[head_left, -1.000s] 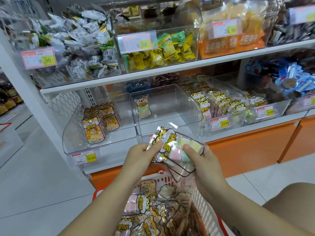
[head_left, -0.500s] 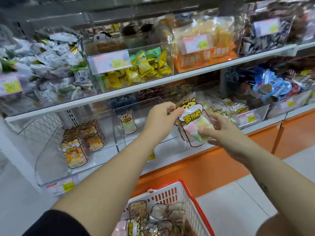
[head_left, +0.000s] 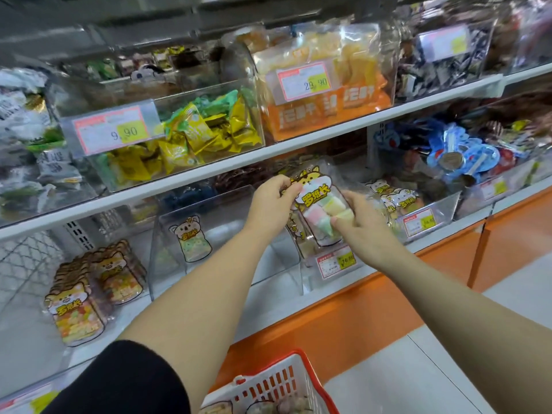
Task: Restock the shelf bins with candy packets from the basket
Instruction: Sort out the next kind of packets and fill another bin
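Observation:
A clear candy packet (head_left: 321, 204) with a cartoon hamster top and pastel candies is held up in front of the lower shelf, at the clear bin (head_left: 430, 216) that holds several like packets. My left hand (head_left: 273, 204) pinches its upper left edge. My right hand (head_left: 358, 216) grips its lower right side. More packets seem bunched behind it. The red and white basket (head_left: 268, 386) with more packets sits at the bottom edge, mostly out of frame.
A nearly bare clear bin (head_left: 209, 243) with one hamster packet stands left of my hands. Further left, a bin (head_left: 89, 291) holds a row of orange-candy packets. The upper white shelf (head_left: 298, 141) carries full bins with price tags. Orange base and pale floor lie below.
Both hands lifted the packet from above the basket up and right to the shelf bin. The view rose with them, so the basket dropped to the frame's bottom.

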Demonstrator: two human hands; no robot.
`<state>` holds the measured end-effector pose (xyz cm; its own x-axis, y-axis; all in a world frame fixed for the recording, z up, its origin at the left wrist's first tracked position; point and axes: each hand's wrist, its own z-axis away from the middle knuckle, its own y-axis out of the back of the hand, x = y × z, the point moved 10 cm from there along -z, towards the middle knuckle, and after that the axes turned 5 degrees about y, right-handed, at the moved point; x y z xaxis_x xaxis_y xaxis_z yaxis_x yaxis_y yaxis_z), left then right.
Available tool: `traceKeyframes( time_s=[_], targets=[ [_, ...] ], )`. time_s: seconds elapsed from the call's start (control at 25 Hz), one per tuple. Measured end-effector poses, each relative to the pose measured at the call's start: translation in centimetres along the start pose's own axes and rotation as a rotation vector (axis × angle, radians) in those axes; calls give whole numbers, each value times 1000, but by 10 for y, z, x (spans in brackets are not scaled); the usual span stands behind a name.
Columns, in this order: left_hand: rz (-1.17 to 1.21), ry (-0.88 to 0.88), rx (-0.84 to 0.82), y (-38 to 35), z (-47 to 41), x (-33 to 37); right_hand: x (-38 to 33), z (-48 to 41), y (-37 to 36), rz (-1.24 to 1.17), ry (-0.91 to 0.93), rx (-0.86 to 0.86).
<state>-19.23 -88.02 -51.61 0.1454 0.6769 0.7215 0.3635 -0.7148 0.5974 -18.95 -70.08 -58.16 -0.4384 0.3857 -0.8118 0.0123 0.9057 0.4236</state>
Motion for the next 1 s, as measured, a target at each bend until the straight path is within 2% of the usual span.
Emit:
traceKeyframes(
  time_s=[0.16,0.28,0.36,0.48,0.52,0.72,0.88,1.0],
  targets=[
    [-61,54,-25,-3,-16,-17,16,-16,-7,557,-55,-33],
    [-111,47,-45,-2,-25,-20,9,-21,-17,750,-27,-88],
    [-147,39,-85,-5,-31,-19,17,-23,-18,691,-66,-134],
    [-168,6,-148,-2,-38,-16,40,-20,-19,439,-159,-323],
    [-167,-18,-162,1,-39,-13,44,-17,-18,424,-162,-367],
    [-245,-127,-244,-2,-40,4,50,-27,-10,489,-42,-298],
    [-253,-150,-286,-14,-32,-1,61,-28,-20,445,-59,-389],
    [-261,-157,-320,-16,-23,-7,67,-31,-32,596,-38,-505]
  ],
)
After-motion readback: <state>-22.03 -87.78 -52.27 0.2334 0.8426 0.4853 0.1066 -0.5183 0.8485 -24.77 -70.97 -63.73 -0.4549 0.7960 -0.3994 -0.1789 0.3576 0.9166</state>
